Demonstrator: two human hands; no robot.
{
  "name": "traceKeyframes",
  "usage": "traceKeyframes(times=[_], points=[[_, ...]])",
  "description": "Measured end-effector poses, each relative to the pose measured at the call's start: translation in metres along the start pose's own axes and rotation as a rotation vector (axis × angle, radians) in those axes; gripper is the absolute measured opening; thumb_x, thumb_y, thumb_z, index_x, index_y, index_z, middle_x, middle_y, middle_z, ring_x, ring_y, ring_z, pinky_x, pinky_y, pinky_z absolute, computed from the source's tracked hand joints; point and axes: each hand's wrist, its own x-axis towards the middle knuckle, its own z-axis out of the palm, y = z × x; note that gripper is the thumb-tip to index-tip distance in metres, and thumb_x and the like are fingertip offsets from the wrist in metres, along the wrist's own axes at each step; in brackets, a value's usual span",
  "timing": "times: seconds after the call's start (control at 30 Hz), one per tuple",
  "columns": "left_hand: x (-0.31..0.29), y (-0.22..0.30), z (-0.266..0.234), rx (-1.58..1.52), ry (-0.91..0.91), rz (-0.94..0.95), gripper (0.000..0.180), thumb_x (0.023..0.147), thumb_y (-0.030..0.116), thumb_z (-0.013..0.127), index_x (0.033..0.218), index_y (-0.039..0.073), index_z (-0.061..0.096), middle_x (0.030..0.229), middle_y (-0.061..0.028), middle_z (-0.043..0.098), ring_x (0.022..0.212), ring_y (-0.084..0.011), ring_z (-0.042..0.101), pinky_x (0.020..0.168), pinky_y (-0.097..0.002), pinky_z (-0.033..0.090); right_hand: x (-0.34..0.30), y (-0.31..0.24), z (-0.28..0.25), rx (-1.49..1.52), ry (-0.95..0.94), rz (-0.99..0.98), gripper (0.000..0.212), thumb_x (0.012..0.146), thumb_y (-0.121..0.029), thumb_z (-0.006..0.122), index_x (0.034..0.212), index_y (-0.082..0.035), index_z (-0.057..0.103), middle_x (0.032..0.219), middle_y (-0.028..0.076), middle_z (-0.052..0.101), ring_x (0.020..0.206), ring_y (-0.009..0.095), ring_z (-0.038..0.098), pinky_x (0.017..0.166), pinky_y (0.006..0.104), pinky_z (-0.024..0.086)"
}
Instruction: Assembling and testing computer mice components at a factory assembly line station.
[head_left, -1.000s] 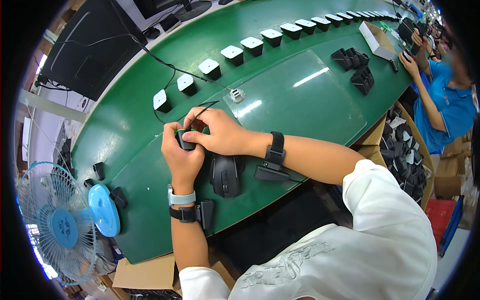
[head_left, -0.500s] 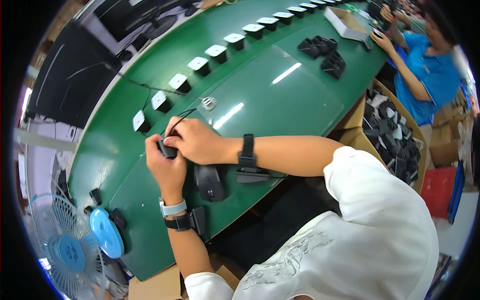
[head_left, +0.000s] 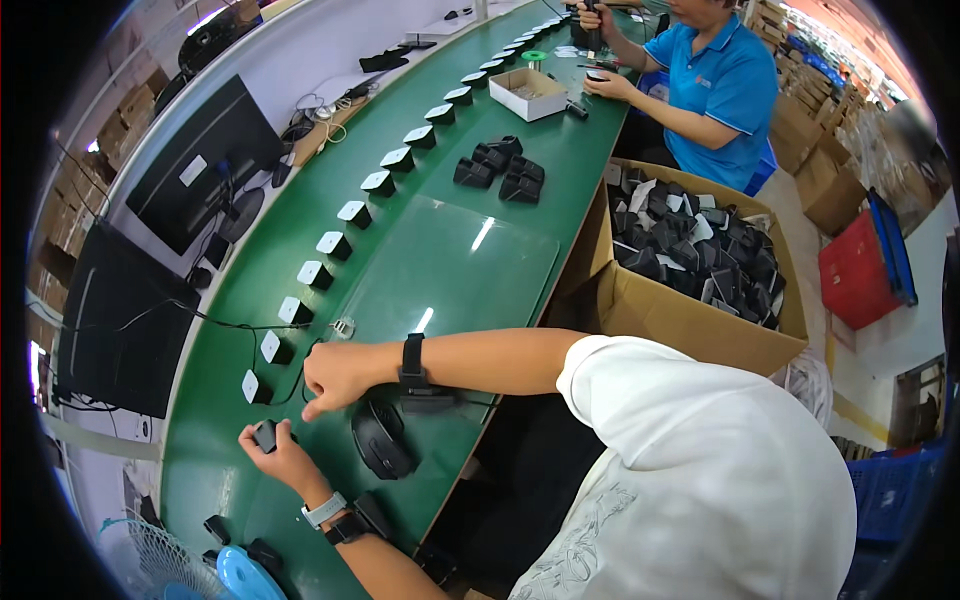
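On the left of the green tabletop [head_left: 240,320], my left hand [head_left: 284,458] curls its fingers around a small black device [head_left: 265,436]. To its right and farther off, my right hand [head_left: 342,377] is half curled beside a black cable [head_left: 304,380]; I cannot tell whether it grips it.

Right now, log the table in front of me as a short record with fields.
left hand: gripping a small black plastic block
right hand: apart from the left; contents unclear
nearest the right forearm: large black computer mouse
along the green table: row of white-topped black blocks
beside the table: open brown cardboard box of black parts
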Motion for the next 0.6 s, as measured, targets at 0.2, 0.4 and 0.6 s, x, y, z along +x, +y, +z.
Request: traceKeyframes(times=[0.2,0.4,0.6], points=[[-0.010,0.027,0.002,-0.558,-0.378,-0.272,0.041,0.091,0.011,0.071,0.123,0.005,0.048,0.109,-0.0053,0.055,0.095,-0.0150,0.057,0.084,-0.0295,0.048,-0.008,-0.046,0.005,0.137,0.310,-0.288,0.064,0.066,-0.023,0.088,0.117,0.001,0.058,0.104,0.017,0.065,0.096,0.035,0.066,0.078,0.0430,0.053],[-0.016,0.021,0.017,-0.912,-0.687,-0.202,0.070,0.094,0.041,0.070,0.145,0.005,0.037,0.137,-0.0111,0.049,0.127,-0.0227,0.051,0.106,-0.0368,0.042,-0.040,-0.046,0.001,0.234,0.402,-0.202,0.049,0.072,-0.008,0.075,0.118,-0.002,0.061,0.110,0.018,0.060,0.106,0.039,0.060,0.091,0.0458,0.050],[0.016,-0.037,-0.004,-0.543,-0.307,-0.077,0.027,0.097,0.012,0.066,0.119,0.004,0.053,0.114,-0.0045,0.057,0.103,-0.0161,0.056,0.090,-0.0331,0.046,-0.220,-0.054,-0.133,-0.024,0.545,-0.047,0.053,0.076,-0.007,0.079,0.126,-0.005,0.062,0.115,0.015,0.066,0.104,0.030,0.065,0.091,0.0397,0.052]])
